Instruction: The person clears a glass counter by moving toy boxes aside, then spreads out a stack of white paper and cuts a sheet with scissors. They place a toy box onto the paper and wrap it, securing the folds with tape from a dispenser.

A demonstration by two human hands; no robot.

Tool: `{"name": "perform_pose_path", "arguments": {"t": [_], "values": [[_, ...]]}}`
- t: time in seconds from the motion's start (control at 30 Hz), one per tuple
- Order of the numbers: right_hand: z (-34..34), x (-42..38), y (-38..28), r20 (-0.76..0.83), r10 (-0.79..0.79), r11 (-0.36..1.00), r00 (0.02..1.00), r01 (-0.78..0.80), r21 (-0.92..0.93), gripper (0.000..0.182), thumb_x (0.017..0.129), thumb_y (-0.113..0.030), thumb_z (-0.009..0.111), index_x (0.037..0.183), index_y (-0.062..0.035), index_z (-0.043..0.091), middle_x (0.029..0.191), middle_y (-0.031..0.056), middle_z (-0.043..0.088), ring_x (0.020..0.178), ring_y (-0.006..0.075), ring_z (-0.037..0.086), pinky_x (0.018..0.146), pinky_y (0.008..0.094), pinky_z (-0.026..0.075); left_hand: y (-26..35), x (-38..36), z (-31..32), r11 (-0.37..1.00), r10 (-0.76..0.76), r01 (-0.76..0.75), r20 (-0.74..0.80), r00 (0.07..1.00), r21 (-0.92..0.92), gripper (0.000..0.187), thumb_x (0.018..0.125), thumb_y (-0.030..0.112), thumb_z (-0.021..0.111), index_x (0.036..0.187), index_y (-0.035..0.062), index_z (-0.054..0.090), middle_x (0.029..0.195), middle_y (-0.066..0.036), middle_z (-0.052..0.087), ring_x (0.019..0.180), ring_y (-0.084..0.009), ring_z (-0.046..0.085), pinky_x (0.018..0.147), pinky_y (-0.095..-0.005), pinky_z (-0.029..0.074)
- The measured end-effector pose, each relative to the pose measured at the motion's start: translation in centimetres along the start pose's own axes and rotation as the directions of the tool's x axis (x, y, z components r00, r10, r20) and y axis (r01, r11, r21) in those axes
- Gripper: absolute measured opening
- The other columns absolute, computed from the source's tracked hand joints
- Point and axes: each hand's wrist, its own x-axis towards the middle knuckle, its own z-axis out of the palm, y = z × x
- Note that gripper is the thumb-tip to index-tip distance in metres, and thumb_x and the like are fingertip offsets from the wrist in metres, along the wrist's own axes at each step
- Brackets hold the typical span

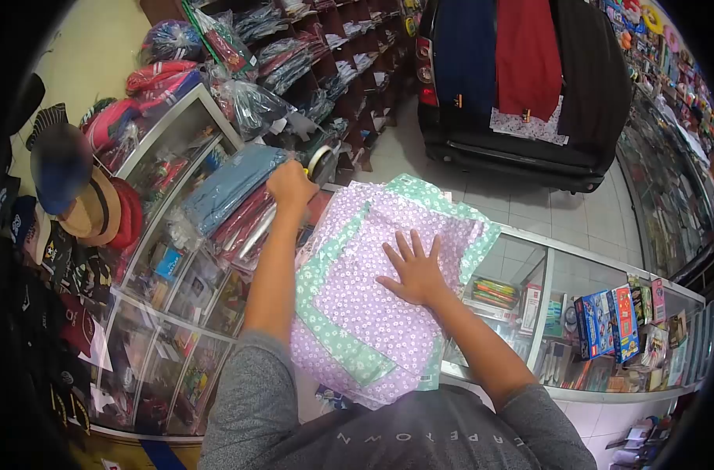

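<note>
Lilac floral paper sheets (357, 258) and green floral sheets (329, 345) lie in a loose, overlapping pile on the glass counter in front of me. My right hand (413, 270) rests flat on the lilac top sheet with its fingers spread. Beyond the pile's upper left corner, my left hand (292, 188) is closed by a round thing with a pale ring and yellow parts, which looks like a tape dispenser (321, 166). The fingers partly hide its near side. Plastic-wrapped blue clothing (235, 188) and wrapped red clothing (251, 227) lie left of that hand.
Glass display cases (165, 313) stand at the left, and the glass counter (584, 270) runs right with boxed toys (607, 321) on it. Hats (90, 207) hang at far left. Cubbyholes of packed clothes (341, 59) and a dark vehicle (521, 157) draped with cloth are beyond.
</note>
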Motion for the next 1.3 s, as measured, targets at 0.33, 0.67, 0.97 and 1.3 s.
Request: {"name": "perform_pose_path", "arguments": {"t": [0.33,0.67,0.97,1.3], "values": [[0.4,-0.2,0.7,-0.218,0.078,0.952,0.973,-0.008,0.306,0.078,0.102,-0.051,0.053,0.147,0.0108,0.039,0.166,0.0367,0.015,0.158,0.0513,0.014,0.121,0.0758,0.002,3.7,-9.9,-5.1,0.913,0.196,-0.063,0.299,0.934,-0.403,0.057,0.056,0.048,0.096,0.097,0.0096,0.083,0.089,-0.013,0.079,0.083,-0.0279,0.077,0.076,-0.0399,0.058],[1.6,0.4,1.3,-0.457,0.187,0.845,0.869,0.095,0.526,0.072,0.102,-0.028,0.062,0.153,0.0055,0.024,0.162,0.0385,0.018,0.151,0.0574,0.022,0.124,0.0694,0.013,5.8,-16.5,0.7,0.891,0.358,-0.249,0.251,0.899,-0.379,0.073,0.066,0.035,0.096,0.128,0.0053,0.07,0.117,-0.016,0.073,0.109,-0.0348,0.071,0.092,-0.0438,0.055],[-3.2,0.4,0.5,-0.605,0.303,0.807,0.736,0.14,0.574,0.04,0.098,-0.01,0.064,0.133,0.0068,0.053,0.131,0.0297,0.058,0.123,0.0441,0.058,0.106,0.0456,0.046,4.3,-24.3,-1.4,0.582,0.316,-0.163,0.036,0.948,-0.797,0.079,0.082,-0.018,0.052,0.155,0.0023,0.026,0.143,-0.029,0.048,0.132,-0.0477,0.053,0.112,-0.0475,0.044],[-13.5,-8.1,-4.6,0.163,0.002,0.59,0.987,-0.133,0.797,0.026,0.097,-0.021,0.067,0.107,0.0029,0.072,0.087,0.028,0.072,0.073,0.0378,0.072,0.067,0.0424,0.054,6.9,-30.5,-2.9,0.413,0.496,-0.366,-0.131,0.858,-0.834,0.083,0.087,-0.016,0.049,0.157,0.0013,0.01,0.163,-0.028,0.024,0.151,-0.0419,0.034,0.123,-0.0485,0.03]]}}
